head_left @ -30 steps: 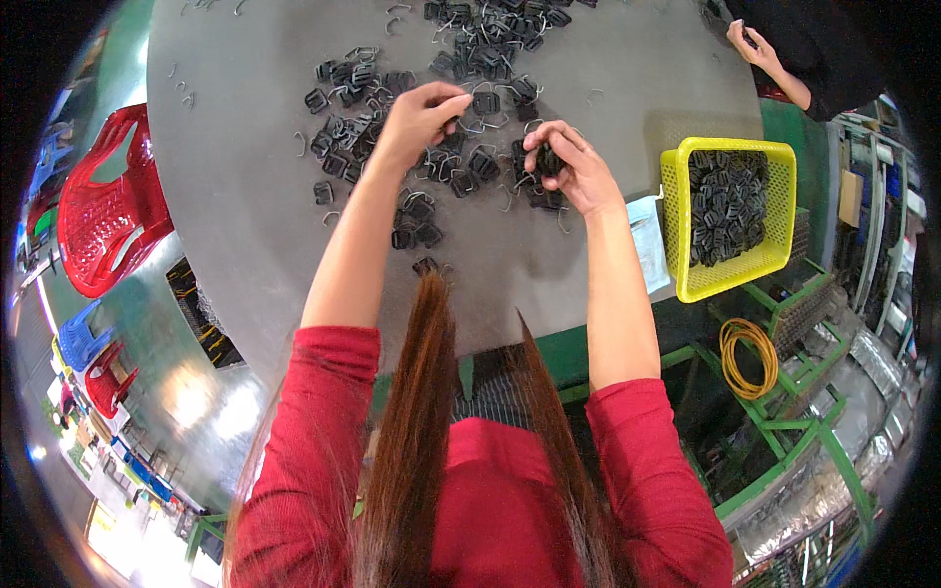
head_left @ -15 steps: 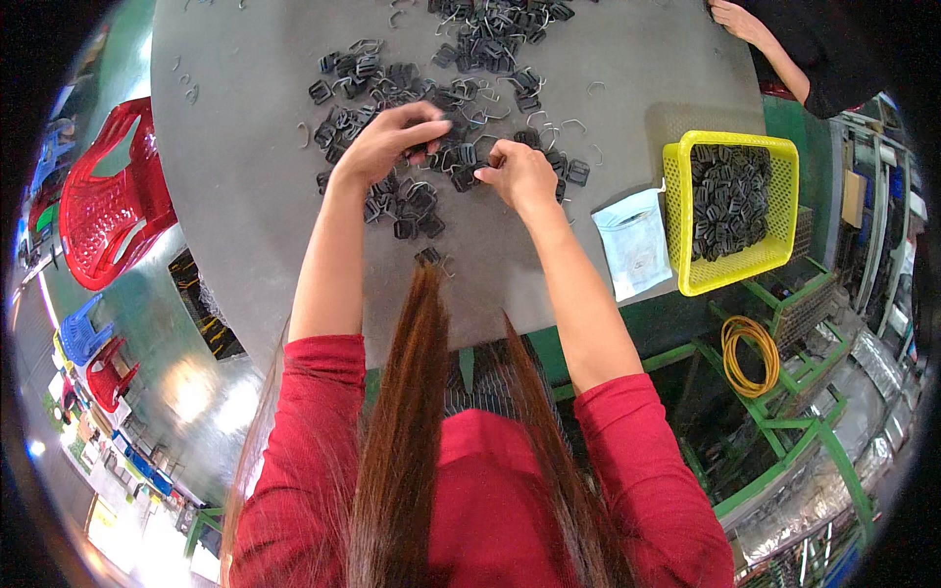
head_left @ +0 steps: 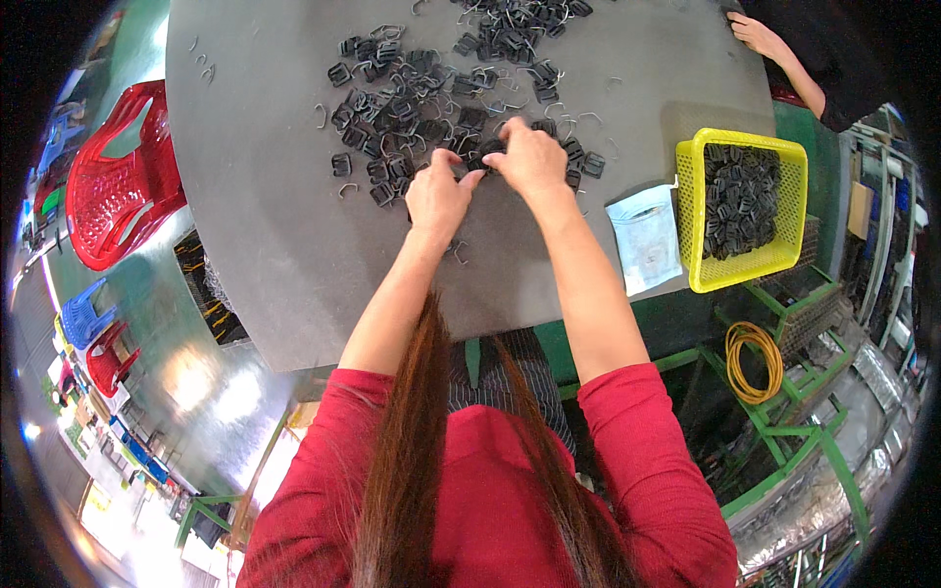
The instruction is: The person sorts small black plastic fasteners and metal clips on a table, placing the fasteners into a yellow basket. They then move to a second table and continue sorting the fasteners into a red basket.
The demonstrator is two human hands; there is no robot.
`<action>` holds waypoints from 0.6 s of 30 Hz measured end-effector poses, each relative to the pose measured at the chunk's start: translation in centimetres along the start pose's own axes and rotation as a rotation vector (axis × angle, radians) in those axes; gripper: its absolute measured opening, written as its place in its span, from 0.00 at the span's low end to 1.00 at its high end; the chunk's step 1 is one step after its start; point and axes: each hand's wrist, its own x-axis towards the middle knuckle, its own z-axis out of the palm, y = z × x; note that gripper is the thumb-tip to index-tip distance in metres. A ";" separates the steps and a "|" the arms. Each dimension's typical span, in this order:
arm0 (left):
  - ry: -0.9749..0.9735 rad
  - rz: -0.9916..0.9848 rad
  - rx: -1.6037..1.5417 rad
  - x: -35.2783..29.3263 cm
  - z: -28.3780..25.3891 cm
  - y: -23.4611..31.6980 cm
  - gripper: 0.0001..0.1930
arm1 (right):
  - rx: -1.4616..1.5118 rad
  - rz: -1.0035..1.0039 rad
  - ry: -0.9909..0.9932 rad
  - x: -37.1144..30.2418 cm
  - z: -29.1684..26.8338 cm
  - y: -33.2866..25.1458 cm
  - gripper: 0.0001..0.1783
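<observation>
Over the near part of a scattered pile of black plastic buckles (head_left: 420,83), my two hands are close together. My right hand (head_left: 534,165) grips a black buckle (head_left: 489,148) between thumb and fingers. Just left of it, my left hand (head_left: 438,201) is closed in a pinch beside that buckle; what its fingertips hold is too small to make out. Thin bent metal wire hooks (head_left: 321,116) lie among and around the buckles.
A yellow plastic basket (head_left: 690,211) full of black buckles is at the right, beside a pale blue pouch (head_left: 643,238) on the grey table (head_left: 265,196). Another person's hand (head_left: 758,37) rests at the far right table edge. A red chair (head_left: 118,191) stands left.
My left hand has come down and right from the pile toward my right hand. The right hand has shifted slightly up and right, a buckle now showing at its fingertips.
</observation>
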 end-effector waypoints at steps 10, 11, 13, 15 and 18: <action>-0.407 -0.296 -0.595 2.4 -5.7 -3.6 0.11 | 0.713 0.134 -0.314 -1.0 -0.8 4.2 0.17; -0.426 -0.311 -0.596 2.4 -6.5 -3.7 0.11 | 0.563 0.047 -0.241 -1.2 -0.4 3.8 0.20; -0.488 -0.333 -0.674 2.3 -7.8 -3.5 0.10 | 0.288 -0.059 -0.143 -1.1 0.4 2.9 0.21; -0.554 -0.333 -0.843 2.2 -8.8 -3.2 0.10 | 0.046 -0.099 -0.093 -1.2 1.0 1.1 0.20; -0.528 -0.313 -0.759 2.4 -8.5 -3.4 0.10 | 0.001 -0.081 -0.051 -1.3 1.3 0.4 0.15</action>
